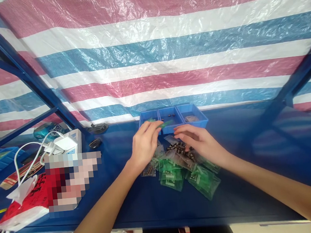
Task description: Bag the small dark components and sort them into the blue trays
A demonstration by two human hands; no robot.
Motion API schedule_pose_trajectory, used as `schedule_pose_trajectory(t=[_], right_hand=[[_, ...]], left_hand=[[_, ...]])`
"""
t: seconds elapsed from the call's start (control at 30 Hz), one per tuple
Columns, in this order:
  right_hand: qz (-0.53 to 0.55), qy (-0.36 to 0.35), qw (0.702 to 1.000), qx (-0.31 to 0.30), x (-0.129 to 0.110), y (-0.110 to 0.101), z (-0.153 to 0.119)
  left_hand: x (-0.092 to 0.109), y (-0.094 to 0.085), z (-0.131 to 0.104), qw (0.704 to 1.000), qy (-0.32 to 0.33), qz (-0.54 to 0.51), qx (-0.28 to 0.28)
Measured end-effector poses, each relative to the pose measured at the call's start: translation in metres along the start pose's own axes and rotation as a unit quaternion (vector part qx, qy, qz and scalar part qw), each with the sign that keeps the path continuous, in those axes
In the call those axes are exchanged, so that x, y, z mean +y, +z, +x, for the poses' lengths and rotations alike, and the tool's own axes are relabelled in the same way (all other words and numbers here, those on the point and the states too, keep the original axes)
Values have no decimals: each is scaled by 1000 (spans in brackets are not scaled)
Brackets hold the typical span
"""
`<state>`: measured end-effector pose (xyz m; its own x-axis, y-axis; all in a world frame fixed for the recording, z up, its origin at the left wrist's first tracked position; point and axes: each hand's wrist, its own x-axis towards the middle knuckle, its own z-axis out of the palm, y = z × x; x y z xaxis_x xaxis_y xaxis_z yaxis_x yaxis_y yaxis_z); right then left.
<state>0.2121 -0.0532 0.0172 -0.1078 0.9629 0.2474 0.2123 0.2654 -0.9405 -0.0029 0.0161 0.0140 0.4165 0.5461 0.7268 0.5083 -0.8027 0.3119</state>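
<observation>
My left hand (145, 143) is closed in a pinch, with a thin translucent green piece (167, 123), which looks like a small plastic bag, at its fingertips. My right hand (197, 138) hovers with curved fingers, thumb and forefinger slightly apart; I see nothing between them. Under and beside it lies a heap of small dark metal parts (181, 149). Green zip bags (170, 175) with white labels lie in front of the heap, and another green bag (204, 179) is to the right. A clear bag of slim parts (149, 169) sits below my left hand.
Behind the hands stands a blue three-compartment tray (206, 119) with a few small parts inside. On the left are a red package (38, 190), a white power strip (76, 140), white cables and a black mouse-like object (94, 143). Blue frame posts (40, 89) flank the blue table (256, 136).
</observation>
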Motion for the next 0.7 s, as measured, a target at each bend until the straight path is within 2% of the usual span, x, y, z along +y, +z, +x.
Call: schedule_pose_trajectory(t=[0.1, 0.17, 0.33, 0.43, 0.7], right_hand=[[-58, 0, 998, 12, 7, -1, 1], [-102, -13, 995, 15, 9, -1, 2], [-239, -63, 969, -11, 10, -2, 2], [-293, -82, 952, -45, 12, -2, 1], [-395, -113, 905, -107, 21, -2, 0]], left_hand=[[-16, -7, 5, 998, -29, 38, 32], [-28, -8, 6, 995, -56, 73, 28], [-48, -1, 4, 980, -134, 133, -67], [-47, 2, 2, 974, -148, 149, -85], [-36, 5, -1, 972, -94, 178, -125]])
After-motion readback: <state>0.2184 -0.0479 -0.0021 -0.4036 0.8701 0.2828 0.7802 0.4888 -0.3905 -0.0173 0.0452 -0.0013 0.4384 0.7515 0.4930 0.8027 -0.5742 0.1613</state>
